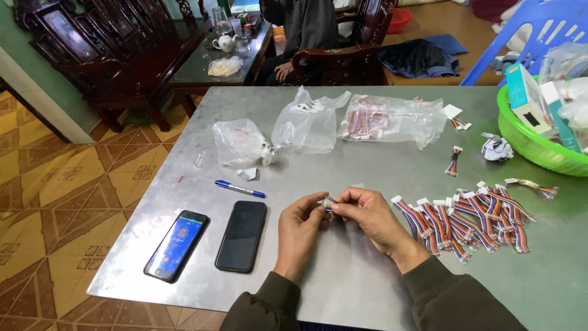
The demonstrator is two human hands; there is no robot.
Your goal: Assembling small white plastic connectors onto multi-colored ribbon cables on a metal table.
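Both hands, left hand (298,228) and right hand (365,213), pinch one small wire piece (331,200); finished cable pile (468,217) right, full bag (392,117) far on counter (343,282).

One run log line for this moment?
left hand: pinches small wire piece | right hand: pinches it too | wire harness pile: beside right hand

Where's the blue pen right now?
In the head view, the blue pen lies on the metal table, left of the hands, just beyond the black phone and near a clear plastic bag.
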